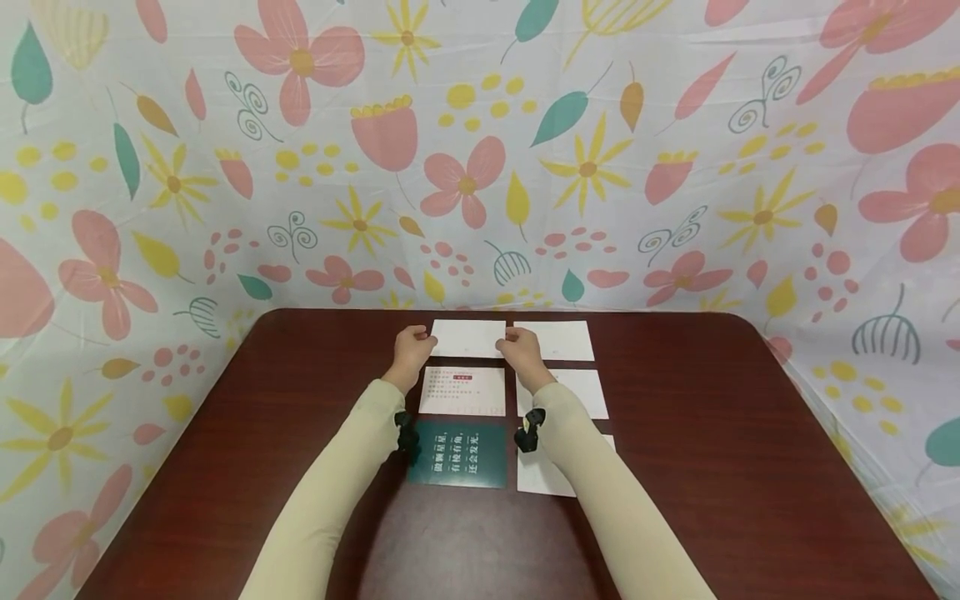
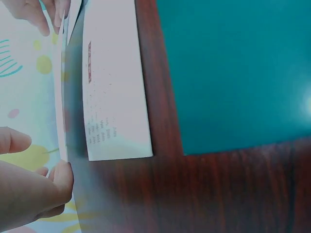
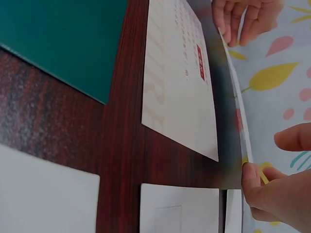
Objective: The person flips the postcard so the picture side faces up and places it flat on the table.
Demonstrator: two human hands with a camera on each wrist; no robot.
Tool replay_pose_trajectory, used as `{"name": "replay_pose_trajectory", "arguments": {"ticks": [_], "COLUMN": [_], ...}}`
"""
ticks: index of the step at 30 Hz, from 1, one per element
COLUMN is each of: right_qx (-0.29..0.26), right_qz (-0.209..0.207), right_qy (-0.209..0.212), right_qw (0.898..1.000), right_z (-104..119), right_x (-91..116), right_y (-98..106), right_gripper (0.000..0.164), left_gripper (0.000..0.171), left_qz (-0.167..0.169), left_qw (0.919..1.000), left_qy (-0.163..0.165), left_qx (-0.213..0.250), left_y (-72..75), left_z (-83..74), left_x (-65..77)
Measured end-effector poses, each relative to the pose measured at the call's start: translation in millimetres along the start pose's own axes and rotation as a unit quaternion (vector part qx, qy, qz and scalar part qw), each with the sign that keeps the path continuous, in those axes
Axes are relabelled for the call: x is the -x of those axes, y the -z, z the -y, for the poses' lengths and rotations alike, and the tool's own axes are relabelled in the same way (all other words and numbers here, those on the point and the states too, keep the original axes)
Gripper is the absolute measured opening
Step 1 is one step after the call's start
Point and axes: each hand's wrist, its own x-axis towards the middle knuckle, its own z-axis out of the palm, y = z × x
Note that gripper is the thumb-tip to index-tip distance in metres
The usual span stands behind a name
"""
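Both hands are at the white postcard (image 1: 468, 339) at the back left of a two-column layout. My left hand (image 1: 408, 354) holds its left end, and the right hand (image 1: 523, 354) has the opposite end. The postcard (image 2: 60, 97) appears nearly edge-on in the left wrist view, its end at my curled fingers (image 2: 62, 182), thumb raised apart. From the right wrist, the same postcard (image 3: 239, 102) looks slightly bowed, with fingertips (image 3: 250, 172) at its end and the thumb away from it. Just nearer lies a printed card (image 1: 462, 392) with a red block.
A green card (image 1: 459, 454) with white writing lies in front of the printed one. White cards fill the right column: back (image 1: 555, 342), middle (image 1: 581, 393) and front (image 1: 540, 475), partly behind the right arm. Flowered cloth (image 1: 480, 167) hangs behind the brown table (image 1: 675, 467).
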Motion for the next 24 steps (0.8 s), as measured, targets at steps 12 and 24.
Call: {"name": "replay_pose_trajectory", "arguments": {"ticks": [12, 24], "right_qx": [-0.017, -0.018], "right_qz": [-0.033, -0.070], "right_qy": [-0.003, -0.005], "right_qw": [0.999, 0.997], "right_z": [-3.3, -4.5], "right_x": [-2.1, 0.2], "right_y": [5.1, 10.9], "right_gripper": [0.046, 0.036], "left_gripper": [0.044, 0.032], "left_qz": [0.013, 0.025], "left_qw": [0.9983, 0.9965], "left_qy": [0.051, 0.065], "left_qx": [0.027, 0.045], "left_y": [5.9, 7.4], "left_z": [-2.5, -6.7], "left_x": [0.9, 2.4]}}
